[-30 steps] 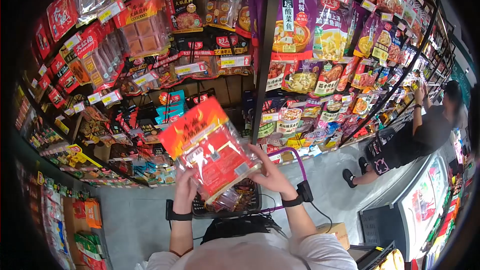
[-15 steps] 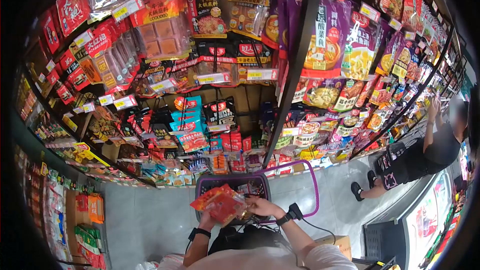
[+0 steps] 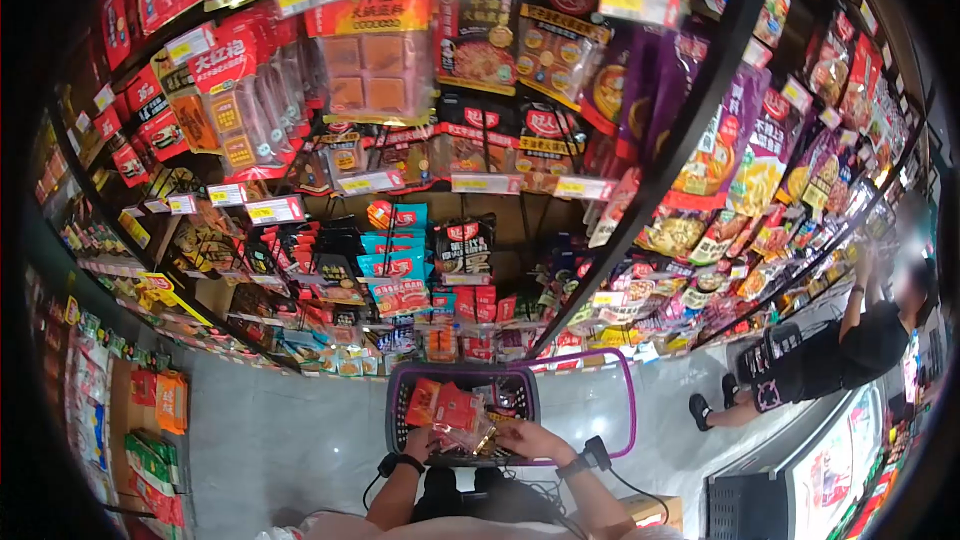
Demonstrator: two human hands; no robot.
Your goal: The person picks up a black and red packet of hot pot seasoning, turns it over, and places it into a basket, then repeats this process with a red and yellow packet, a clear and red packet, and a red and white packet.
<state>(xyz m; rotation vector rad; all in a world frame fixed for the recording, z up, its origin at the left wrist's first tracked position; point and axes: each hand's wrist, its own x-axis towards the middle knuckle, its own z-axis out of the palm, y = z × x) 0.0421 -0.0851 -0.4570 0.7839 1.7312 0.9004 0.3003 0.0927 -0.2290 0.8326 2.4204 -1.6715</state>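
Note:
A red packet with a clear, shiny part (image 3: 458, 410) lies tilted in the dark shopping basket (image 3: 395, 395), over other packets. My left hand (image 3: 418, 442) is closed at its lower left edge, the fingertips partly hidden by the packet. From the right, my right hand (image 3: 528, 440) reaches over the basket rim, its bent fingers pinching the packet's right edge near a gold-coloured strip. Other small packages (image 3: 510, 400) show in the basket's right side. Its purple handle (image 3: 632, 405) is folded down to the right.
Shelves of hotpot seasoning packets (image 3: 385, 80) rise in front, with price tags (image 3: 485, 183) along their edges. To the right a person in dark clothes (image 3: 870, 340) stands beside the shelves, near a freezer (image 3: 830, 470). A shelf with orange packets (image 3: 172, 402) is at left.
My hands have lowered the red packet from above the basket's near edge down into it. The view has shifted, so the shelves appear lower and further right. The other person's raised arm appears lower.

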